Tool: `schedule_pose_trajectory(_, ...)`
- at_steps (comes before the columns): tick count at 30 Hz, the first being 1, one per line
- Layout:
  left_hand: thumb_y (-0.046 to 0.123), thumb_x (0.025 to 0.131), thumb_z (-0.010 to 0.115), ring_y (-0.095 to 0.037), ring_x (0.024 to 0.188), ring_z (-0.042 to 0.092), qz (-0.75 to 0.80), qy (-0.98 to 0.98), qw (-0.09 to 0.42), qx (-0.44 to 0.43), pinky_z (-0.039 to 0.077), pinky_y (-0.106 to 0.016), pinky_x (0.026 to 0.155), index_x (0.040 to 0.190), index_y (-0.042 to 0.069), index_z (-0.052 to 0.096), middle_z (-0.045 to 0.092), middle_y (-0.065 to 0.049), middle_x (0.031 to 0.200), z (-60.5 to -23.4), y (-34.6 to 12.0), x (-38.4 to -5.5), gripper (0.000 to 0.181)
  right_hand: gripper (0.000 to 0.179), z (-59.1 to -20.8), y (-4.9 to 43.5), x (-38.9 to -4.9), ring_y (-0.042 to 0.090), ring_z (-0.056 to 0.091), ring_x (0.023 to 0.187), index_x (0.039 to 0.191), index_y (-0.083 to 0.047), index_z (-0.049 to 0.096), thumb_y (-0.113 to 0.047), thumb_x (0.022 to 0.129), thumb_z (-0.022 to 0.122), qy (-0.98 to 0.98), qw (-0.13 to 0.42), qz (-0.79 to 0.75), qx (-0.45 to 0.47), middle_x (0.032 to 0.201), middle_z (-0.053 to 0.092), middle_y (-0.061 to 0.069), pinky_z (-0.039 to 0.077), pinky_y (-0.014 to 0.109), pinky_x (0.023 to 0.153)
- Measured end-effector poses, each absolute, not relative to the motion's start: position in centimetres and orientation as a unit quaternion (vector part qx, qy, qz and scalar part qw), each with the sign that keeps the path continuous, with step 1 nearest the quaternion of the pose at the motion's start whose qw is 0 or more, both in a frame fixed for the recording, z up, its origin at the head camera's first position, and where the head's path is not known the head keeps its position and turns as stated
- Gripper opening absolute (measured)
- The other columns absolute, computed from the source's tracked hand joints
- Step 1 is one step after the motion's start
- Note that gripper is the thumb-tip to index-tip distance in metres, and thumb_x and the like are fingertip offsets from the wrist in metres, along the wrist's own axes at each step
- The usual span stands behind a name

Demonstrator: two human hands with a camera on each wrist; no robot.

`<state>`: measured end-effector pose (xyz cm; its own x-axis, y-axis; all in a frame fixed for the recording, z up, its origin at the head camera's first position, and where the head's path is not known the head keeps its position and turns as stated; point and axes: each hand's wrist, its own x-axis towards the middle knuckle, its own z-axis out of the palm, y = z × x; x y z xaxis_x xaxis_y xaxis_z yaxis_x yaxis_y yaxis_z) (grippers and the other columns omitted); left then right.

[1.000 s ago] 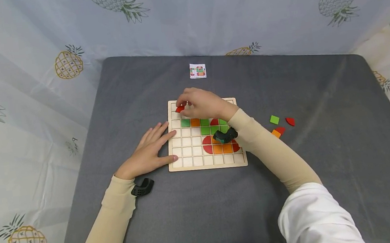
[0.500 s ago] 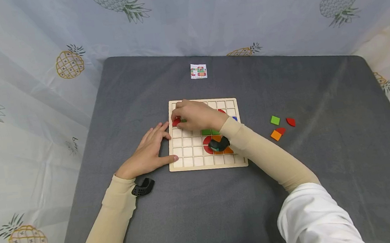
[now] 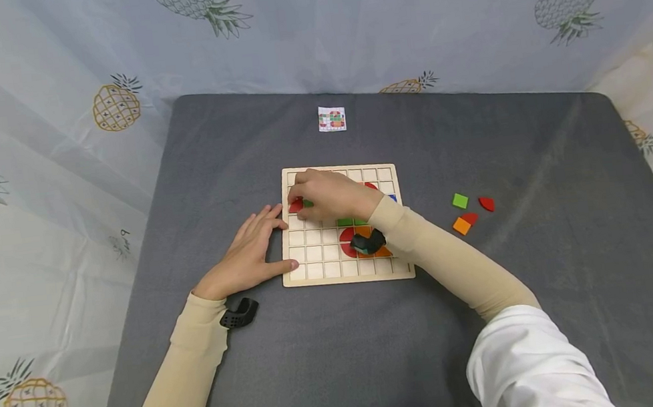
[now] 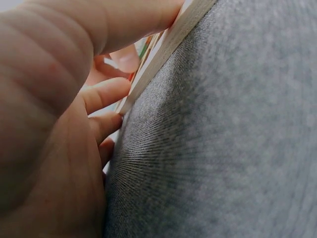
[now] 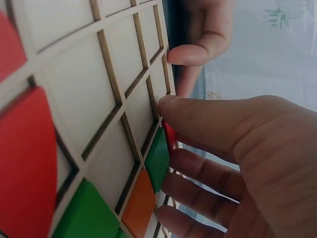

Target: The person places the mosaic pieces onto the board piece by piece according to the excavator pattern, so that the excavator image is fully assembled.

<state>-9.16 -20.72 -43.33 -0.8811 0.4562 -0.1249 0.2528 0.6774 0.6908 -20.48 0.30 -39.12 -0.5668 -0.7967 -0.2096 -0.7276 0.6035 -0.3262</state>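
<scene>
A wooden grid board lies on the table with green, orange and red tiles in its cells. My right hand reaches over the board's upper left and pinches a red rounded tile at a left-edge cell. In the right wrist view, that red tile shows between thumb and fingers, beside a green tile and an orange tile. My left hand lies spread along the board's left side. Its thumb and fingertips touch the board edge in the left wrist view.
Right of the board lie a loose green square, a red tile, an orange square and another red tile. Behind the board lies a small pattern card. A pineapple-print curtain hangs around the grey table.
My right hand has come down and left with the red tile, from the upper rows to a left-edge cell; it has barely moved in the last half second. My left hand stays at the board's edge.
</scene>
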Motion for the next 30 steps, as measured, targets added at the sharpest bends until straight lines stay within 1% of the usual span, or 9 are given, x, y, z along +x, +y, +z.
schedule_pose_trajectory(4, 0.039, 0.088, 0.078, -0.031, 0.16, 0.008, 0.351, 0.904, 0.143, 0.196, 0.004, -0.051, 0.13, 0.133, 0.009, 0.046, 0.018, -0.01, 0.17, -43.4, -20.8, -9.2, 0.063, 0.04, -39.0, 0.4, -20.3, 0.021, 0.057, 0.121, 0.134, -0.016, 0.066, -0.032, 0.097, 0.067, 0.877, 0.182, -0.098, -0.434, 0.129, 0.062, 0.003, 0.05, 0.036, 0.105)
schedule_pose_trajectory(8, 0.04, 0.087, 0.078, -0.031, 0.16, 0.008, 0.351, 0.905, 0.141, 0.197, 0.004, -0.051, 0.13, 0.132, 0.01, 0.046, 0.017, -0.009, 0.171, -43.6, -20.8, -9.2, 0.062, 0.043, -38.5, 1.0, -20.2, 0.022, 0.056, 0.127, 0.139, -0.015, 0.062, -0.032, 0.099, 0.065, 0.876, 0.181, -0.107, -0.435, 0.135, 0.061, 0.004, 0.048, 0.037, 0.11)
schedule_pose_trajectory(10, 0.04, 0.088, 0.077, -0.031, 0.16, 0.008, 0.351, 0.904, 0.141, 0.197, 0.004, -0.052, 0.13, 0.132, 0.01, 0.046, 0.017, -0.009, 0.171, -43.7, -20.8, -9.2, 0.062, 0.042, -38.1, 1.8, -20.1, 0.022, 0.057, 0.125, 0.137, -0.015, 0.063, -0.031, 0.099, 0.064, 0.877, 0.181, -0.125, -0.427, 0.135, 0.062, 0.004, 0.049, 0.037, 0.107)
schedule_pose_trajectory(12, 0.041, 0.088, 0.077, -0.031, 0.16, 0.008, 0.352, 0.904, 0.143, 0.196, 0.003, -0.051, 0.13, 0.132, 0.01, 0.046, 0.017, -0.009, 0.171, -43.7, -20.7, -9.2, 0.062, 0.041, -37.5, 3.0, -19.9, 0.022, 0.059, 0.118, 0.137, -0.014, 0.064, -0.032, 0.1, 0.064, 0.881, 0.178, -0.148, -0.413, 0.133, 0.062, 0.004, 0.052, 0.037, 0.101)
schedule_pose_trajectory(15, 0.041, 0.087, 0.077, -0.03, 0.16, 0.008, 0.349, 0.906, 0.144, 0.194, 0.003, -0.051, 0.13, 0.131, 0.01, 0.046, 0.018, -0.008, 0.171, -43.7, -20.7, -9.2, 0.062, 0.041, -36.5, 5.6, -19.4, 0.023, 0.059, 0.109, 0.136, -0.013, 0.064, -0.031, 0.099, 0.065, 0.886, 0.176, -0.189, -0.385, 0.13, 0.063, 0.005, 0.054, 0.037, 0.092)
schedule_pose_trajectory(17, 0.041, 0.088, 0.077, -0.03, 0.16, 0.008, 0.346, 0.906, 0.146, 0.193, 0.004, -0.05, 0.13, 0.13, 0.01, 0.046, 0.018, -0.009, 0.17, -43.6, -20.6, -9.2, 0.06, 0.039, -36.0, 7.6, -18.9, 0.025, 0.059, 0.106, 0.134, -0.012, 0.065, -0.031, 0.099, 0.066, 0.891, 0.17, -0.211, -0.365, 0.127, 0.063, 0.007, 0.054, 0.038, 0.089)
schedule_pose_trajectory(20, 0.04, 0.087, 0.077, -0.031, 0.16, 0.008, 0.345, 0.907, 0.148, 0.192, 0.004, -0.051, 0.13, 0.129, 0.01, 0.047, 0.018, -0.01, 0.17, -43.5, -20.5, -9.2, 0.06, 0.037, -35.3, 10.7, -17.8, 0.026, 0.058, 0.11, 0.131, -0.011, 0.066, -0.03, 0.099, 0.067, 0.901, 0.152, -0.234, -0.334, 0.127, 0.062, 0.008, 0.053, 0.04, 0.091)
schedule_pose_trajectory(27, 0.04, 0.087, 0.077, -0.029, 0.16, 0.006, 0.349, 0.905, 0.155, 0.185, 0.003, -0.05, 0.13, 0.13, 0.01, 0.047, 0.017, -0.008, 0.171, -43.4, -20.4, -9.2, 0.06, 0.039, -34.9, 17.7, -15.4, 0.028, 0.056, 0.113, 0.133, -0.009, 0.064, -0.022, 0.097, 0.07, 0.927, 0.103, -0.251, -0.258, 0.128, 0.06, 0.01, 0.054, 0.045, 0.084)
schedule_pose_trajectory(30, 0.039, 0.087, 0.077, -0.03, 0.16, 0.006, 0.352, 0.904, 0.154, 0.184, 0.003, -0.051, 0.13, 0.13, 0.01, 0.047, 0.017, -0.008, 0.171, -43.5, -20.4, -9.2, 0.061, 0.038, -35.1, 20.3, -14.9, 0.031, 0.056, 0.117, 0.134, -0.008, 0.064, -0.021, 0.099, 0.068, 0.941, 0.097, -0.248, -0.211, 0.129, 0.06, 0.011, 0.053, 0.049, 0.087)
